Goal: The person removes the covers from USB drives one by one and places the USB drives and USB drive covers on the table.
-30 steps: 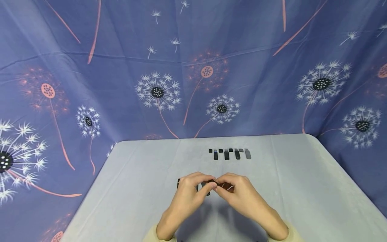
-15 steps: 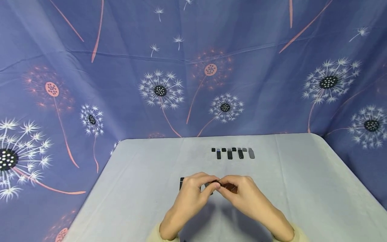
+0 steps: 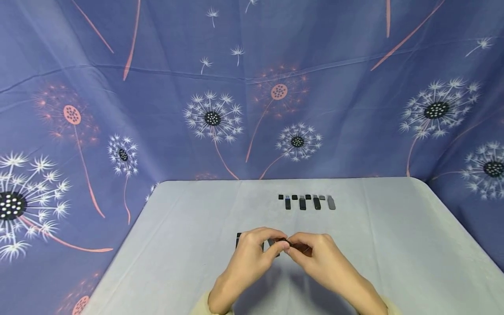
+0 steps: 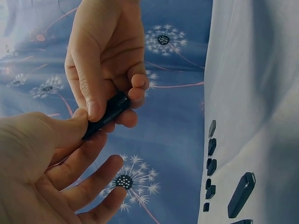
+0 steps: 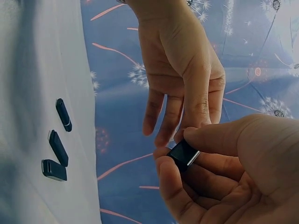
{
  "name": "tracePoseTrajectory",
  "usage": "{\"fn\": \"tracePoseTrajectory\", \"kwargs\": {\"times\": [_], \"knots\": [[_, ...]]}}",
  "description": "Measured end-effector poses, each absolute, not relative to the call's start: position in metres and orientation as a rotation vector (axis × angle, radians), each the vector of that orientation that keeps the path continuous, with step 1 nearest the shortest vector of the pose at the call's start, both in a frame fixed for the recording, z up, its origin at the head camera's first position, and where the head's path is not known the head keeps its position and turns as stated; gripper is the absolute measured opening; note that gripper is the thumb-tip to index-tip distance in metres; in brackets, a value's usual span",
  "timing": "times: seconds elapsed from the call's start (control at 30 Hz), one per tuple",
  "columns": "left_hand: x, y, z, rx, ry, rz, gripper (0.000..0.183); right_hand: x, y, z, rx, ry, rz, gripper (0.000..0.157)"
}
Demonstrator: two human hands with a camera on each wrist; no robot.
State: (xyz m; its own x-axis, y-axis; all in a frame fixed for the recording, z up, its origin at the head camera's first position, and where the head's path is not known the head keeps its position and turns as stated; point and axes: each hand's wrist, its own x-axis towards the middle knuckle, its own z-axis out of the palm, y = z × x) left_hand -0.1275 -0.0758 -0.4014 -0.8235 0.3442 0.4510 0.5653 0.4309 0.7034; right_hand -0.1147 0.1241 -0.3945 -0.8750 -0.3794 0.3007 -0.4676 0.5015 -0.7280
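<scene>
A black USB flash drive [image 4: 110,113] is held between both hands above the near part of the table. My left hand [image 3: 250,256] pinches one end between thumb and index finger, while its other fingers spread apart in the left wrist view. My right hand [image 3: 327,264] grips the other end, its thumb on top and fingers underneath; that dark end [image 5: 183,155] shows in the right wrist view. In the head view the fingertips meet and cover most of the drive. Whether its cap is on cannot be seen.
At the back of the pale table [image 3: 189,210] lies a row of uncapped USB drives, black ones [image 3: 302,203] and a grey one [image 3: 331,203], with small caps [image 3: 294,197] beside them. Three dark drives [image 5: 58,148] lie near my left hand, partly hidden in the head view.
The head view has shifted slightly, so the scene sits further right. Both hands keep their hold on the drive with only small finger movements; the things on the table have not moved.
</scene>
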Motion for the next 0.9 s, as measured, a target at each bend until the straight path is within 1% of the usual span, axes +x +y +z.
{"fn": "tracePoseTrajectory", "kwargs": {"times": [0.13, 0.47, 0.57, 0.9], "knots": [[-0.1274, -0.0747, -0.4022, -0.799, -2.439, -1.347, 0.011, -0.1136, 0.1252, -0.3949, 0.753, -2.618, 1.304, 0.009], [-0.1287, -0.0755, -0.4019, -0.825, -2.421, -1.319, 0.016, -0.1130, 0.1238, -0.3937, 0.771, -2.619, 1.343, 0.006], [-0.1289, -0.0765, -0.4013, -0.830, -2.420, -1.331, 0.015, -0.1135, 0.1228, -0.3931, 0.770, -2.621, 1.342, 0.005], [-0.1272, -0.0754, -0.4020, -0.866, -2.472, -1.365, 0.013, -0.1132, 0.1245, -0.3950, 0.774, -2.593, 1.295, 0.011]]}}
